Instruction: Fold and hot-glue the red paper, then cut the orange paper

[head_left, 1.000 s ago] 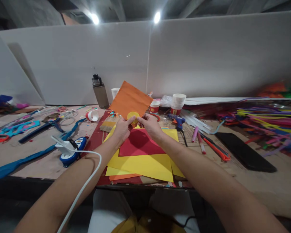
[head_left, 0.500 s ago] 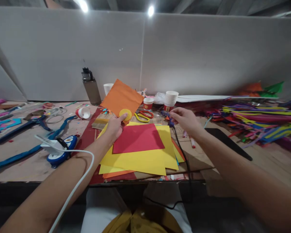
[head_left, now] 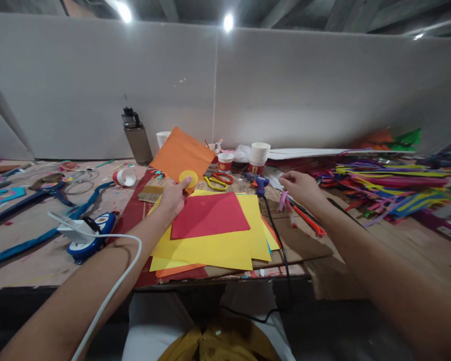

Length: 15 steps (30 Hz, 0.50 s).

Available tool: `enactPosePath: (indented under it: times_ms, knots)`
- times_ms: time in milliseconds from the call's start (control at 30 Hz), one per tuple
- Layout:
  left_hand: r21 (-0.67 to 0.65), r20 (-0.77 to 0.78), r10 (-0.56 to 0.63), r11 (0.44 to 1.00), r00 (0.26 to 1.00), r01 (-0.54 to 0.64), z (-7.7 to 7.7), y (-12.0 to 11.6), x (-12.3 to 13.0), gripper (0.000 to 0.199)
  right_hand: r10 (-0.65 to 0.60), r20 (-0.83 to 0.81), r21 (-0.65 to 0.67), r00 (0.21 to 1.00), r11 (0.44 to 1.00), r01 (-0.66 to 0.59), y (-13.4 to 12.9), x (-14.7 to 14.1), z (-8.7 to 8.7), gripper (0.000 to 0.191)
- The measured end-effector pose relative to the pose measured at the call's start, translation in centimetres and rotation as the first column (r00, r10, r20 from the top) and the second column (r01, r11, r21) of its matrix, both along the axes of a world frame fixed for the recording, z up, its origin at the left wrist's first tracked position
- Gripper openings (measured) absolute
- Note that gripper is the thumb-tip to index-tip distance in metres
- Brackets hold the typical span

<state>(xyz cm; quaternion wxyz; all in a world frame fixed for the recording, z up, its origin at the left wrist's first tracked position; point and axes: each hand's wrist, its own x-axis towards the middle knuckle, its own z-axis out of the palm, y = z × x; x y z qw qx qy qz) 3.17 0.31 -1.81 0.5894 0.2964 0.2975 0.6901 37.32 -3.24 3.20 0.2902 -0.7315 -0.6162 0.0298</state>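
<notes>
My left hand (head_left: 174, 199) pinches an orange paper square (head_left: 182, 153) at its lower corner. A yellow paper disc (head_left: 188, 178) lies on that corner, with my thumb on it. Beneath, a red sheet (head_left: 210, 215) rests on a stack of yellow sheets (head_left: 206, 250). My right hand (head_left: 302, 186) hovers right of a blue glue gun (head_left: 262, 185), apart from it, with loosely bent fingers and nothing visible in them. Just below those fingertips are a pink-purple piece (head_left: 283, 201) and an orange-red handled tool (head_left: 310, 220), partly hidden by my arm.
Yellow and red-handled scissors (head_left: 217, 181) lie behind the paper. Paper cups (head_left: 259, 156) and a bottle (head_left: 137, 140) stand at the back. Colourful pipe cleaners (head_left: 391, 185) heap at right. A blue power strip (head_left: 107, 223) sits left; a white cable (head_left: 130, 273) crosses my left forearm.
My right hand has let go of the glue gun and moved right, leaving it on the table. My left hand still holds the orange paper and disc. The view has shifted slightly.
</notes>
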Motion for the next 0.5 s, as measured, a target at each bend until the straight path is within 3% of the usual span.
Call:
enactPosePath:
  times_ms: [100, 167, 367, 500]
  knots:
    - [0.013, 0.013, 0.045, 0.999, 0.999, -0.045, 0.4, 0.1, -0.2, 0.025, 0.026, -0.055, 0.041, 0.998, 0.999, -0.024, 0.0, 0.6, -0.1, 0.02]
    - [-0.001, 0.023, 0.076, 0.997, 0.997, -0.076, 0.9, 0.2, -0.4, 0.025, 0.091, -0.045, 0.037, 0.995, 0.995, -0.09, 0.1, -0.6, -0.4, 0.021]
    - [-0.013, 0.042, 0.102, 0.995, 0.994, -0.101, 1.4, 0.2, -0.7, 0.023, 0.356, 0.137, -0.03, 0.924, 0.934, -0.355, 2.4, -8.9, -1.1, 0.02]
    - [-0.008, 0.054, 0.078, 0.997, 0.996, -0.077, 1.2, 0.4, -0.7, 0.021, 0.425, 0.248, -0.163, 0.87, 0.904, -0.395, 5.5, -14.1, -1.8, 0.022]
